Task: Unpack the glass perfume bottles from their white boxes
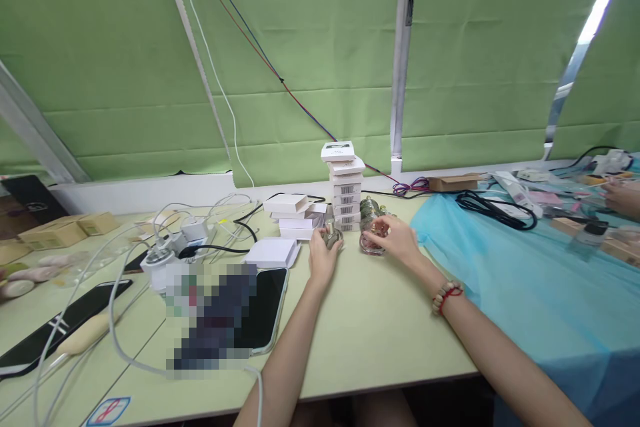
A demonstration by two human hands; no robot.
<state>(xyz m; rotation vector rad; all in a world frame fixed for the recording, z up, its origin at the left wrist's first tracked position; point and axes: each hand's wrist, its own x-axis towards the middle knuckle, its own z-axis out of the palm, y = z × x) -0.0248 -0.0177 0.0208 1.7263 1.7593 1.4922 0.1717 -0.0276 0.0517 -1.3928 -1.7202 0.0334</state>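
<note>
My left hand (323, 255) is closed around a small glass bottle (333, 236) on the pale green table (370, 327). A little to its right, my right hand (395, 237) grips a second small glass bottle (373, 243) with pinkish content, resting on the table. Just behind that one stands another clear glass bottle (369, 208). A beaded bracelet with a red cord (445, 295) sits on my right wrist. Both hands are near the foot of a tall stack of small white boxes (344, 187).
Low white boxes (295, 212) lie left of the stack. A phone (263, 310), a white charger hub (167, 255) and many cables (115, 320) cover the left. A blue cloth (525, 287) with a black cable (493, 208) spreads right. Another person's hand (623, 197) is at far right.
</note>
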